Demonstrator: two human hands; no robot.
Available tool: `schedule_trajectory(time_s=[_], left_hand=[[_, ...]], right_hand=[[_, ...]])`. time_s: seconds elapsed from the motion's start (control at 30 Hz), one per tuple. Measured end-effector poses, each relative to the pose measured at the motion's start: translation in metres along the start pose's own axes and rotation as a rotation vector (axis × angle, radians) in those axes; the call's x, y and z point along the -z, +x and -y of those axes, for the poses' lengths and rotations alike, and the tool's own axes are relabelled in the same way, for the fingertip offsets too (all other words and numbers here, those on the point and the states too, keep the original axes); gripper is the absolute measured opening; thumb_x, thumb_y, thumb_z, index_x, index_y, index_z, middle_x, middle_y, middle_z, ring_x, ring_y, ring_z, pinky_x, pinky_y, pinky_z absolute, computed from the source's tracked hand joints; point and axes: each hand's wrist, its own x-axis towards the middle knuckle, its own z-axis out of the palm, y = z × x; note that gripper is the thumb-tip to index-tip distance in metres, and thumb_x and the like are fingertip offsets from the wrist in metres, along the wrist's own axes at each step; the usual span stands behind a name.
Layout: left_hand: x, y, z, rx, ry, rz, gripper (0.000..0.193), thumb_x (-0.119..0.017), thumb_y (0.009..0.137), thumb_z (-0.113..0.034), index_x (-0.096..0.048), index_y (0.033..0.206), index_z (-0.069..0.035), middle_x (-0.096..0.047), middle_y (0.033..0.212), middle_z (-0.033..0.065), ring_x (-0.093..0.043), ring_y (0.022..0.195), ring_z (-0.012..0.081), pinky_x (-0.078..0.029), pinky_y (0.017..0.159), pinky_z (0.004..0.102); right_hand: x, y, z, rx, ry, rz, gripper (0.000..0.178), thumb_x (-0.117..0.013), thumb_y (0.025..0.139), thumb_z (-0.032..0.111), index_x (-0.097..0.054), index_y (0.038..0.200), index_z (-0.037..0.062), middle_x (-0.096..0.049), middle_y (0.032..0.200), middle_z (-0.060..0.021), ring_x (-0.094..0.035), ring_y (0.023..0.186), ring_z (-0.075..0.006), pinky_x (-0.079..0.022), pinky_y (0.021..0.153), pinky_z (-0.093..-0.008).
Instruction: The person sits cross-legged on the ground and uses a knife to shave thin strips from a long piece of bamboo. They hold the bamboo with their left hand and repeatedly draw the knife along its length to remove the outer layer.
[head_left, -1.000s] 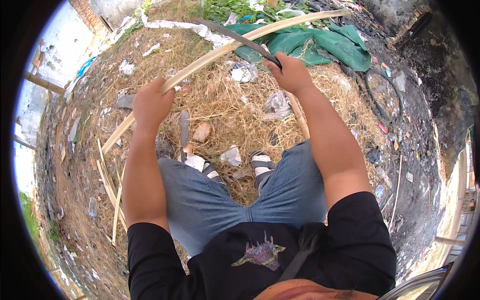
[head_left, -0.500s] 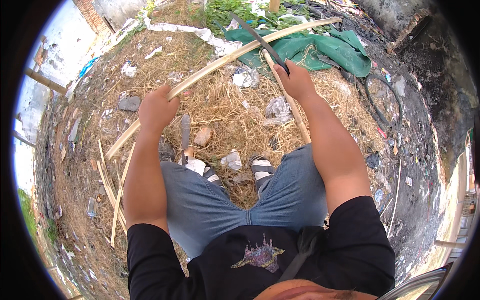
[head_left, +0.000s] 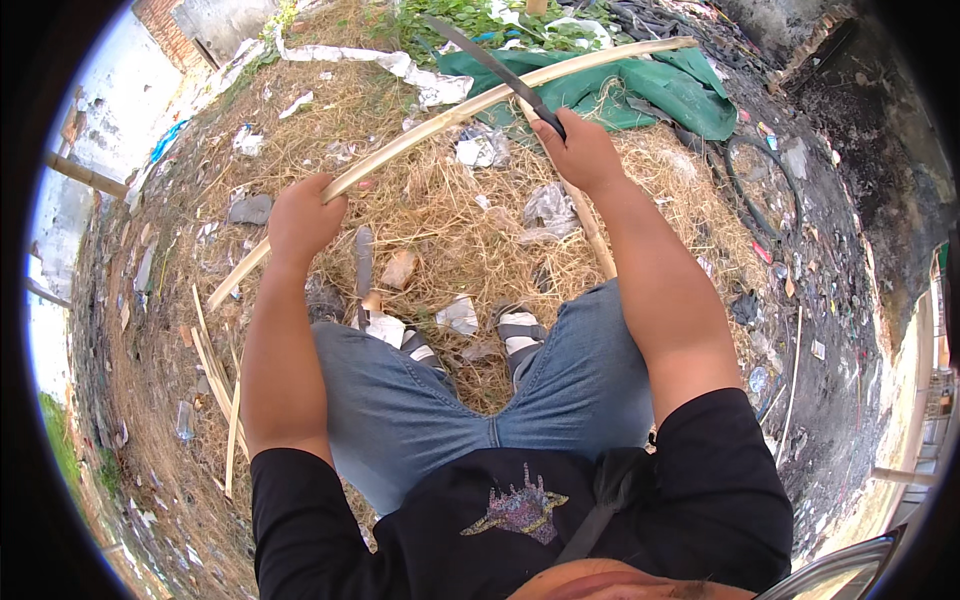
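Note:
My left hand (head_left: 305, 222) is closed around a long pale strip of split bamboo or wood (head_left: 430, 128), which slants from low left up to the far right. My right hand (head_left: 580, 155) grips the dark handle of a machete (head_left: 487, 62); its blade points far left and crosses the strip, seemingly touching it. Beneath the crossing, a pale pole (head_left: 588, 220) runs from the green sheet back to my right knee. Near my left foot lies a second knife (head_left: 364, 262) with a grey blade, its handle partly hidden.
Dry straw (head_left: 430, 240) and scattered litter cover the ground. A crumpled green sheet (head_left: 670, 95) lies at the far right, with a black rubber loop (head_left: 733, 180) beside it. Several thin pale strips (head_left: 212, 365) rest left of my left arm. A clear plastic bag (head_left: 549, 212) sits near the pole.
Both hands, the machete and the strip appear slightly left of before, but the background has shifted similarly. The blade still crosses the strip, and both grips stay the same.

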Motion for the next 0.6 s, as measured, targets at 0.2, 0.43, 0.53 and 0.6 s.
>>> schedule_trajectory(time_s=[0.2,0.43,0.53,0.6], left_hand=[[0.01,-0.001,-0.01,-0.01,0.013,-0.034,0.021,-0.066,0.084,-0.028,-0.07,0.092,-0.009,-0.068,0.076,0.0166,-0.067,0.074,0.0372,-0.051,0.069,0.0487],[0.008,0.006,0.004,0.024,0.055,-0.011,0.02,-0.067,0.084,-0.028,-0.07,0.09,-0.009,-0.067,0.074,0.0168,-0.066,0.073,0.0374,-0.05,0.067,0.0484],[0.015,0.002,-0.002,-0.06,0.032,-0.085,0.02,-0.067,0.084,-0.028,-0.07,0.09,-0.009,-0.067,0.073,0.0161,-0.066,0.073,0.0377,-0.05,0.068,0.0491],[0.017,-0.002,-0.006,-0.066,0.05,-0.118,0.02,-0.067,0.084,-0.028,-0.07,0.089,-0.009,-0.066,0.073,0.0161,-0.066,0.073,0.0376,-0.05,0.068,0.0488]], right_hand=[[0.019,0.004,-0.033,-0.201,0.063,0.006,0.049,-0.057,0.102,0.055,-0.064,0.098,0.0065,-0.069,0.082,-0.0177,-0.069,0.082,-0.0403,-0.052,0.073,-0.0502],[-0.01,0.003,-0.003,0.162,-0.018,-0.136,0.05,-0.062,0.101,0.054,-0.061,0.089,0.0059,-0.061,0.071,-0.0177,-0.062,0.068,-0.0405,-0.047,0.062,-0.0474],[-0.002,0.001,-0.011,0.03,0.002,-0.103,0.049,-0.06,0.101,0.054,-0.061,0.091,0.0059,-0.065,0.074,-0.0182,-0.065,0.074,-0.041,-0.049,0.066,-0.0496],[0.013,0.009,-0.024,-0.202,0.068,-0.052,0.05,-0.059,0.102,0.054,-0.061,0.094,0.0057,-0.068,0.077,-0.0188,-0.068,0.079,-0.0415,-0.051,0.071,-0.0516]])
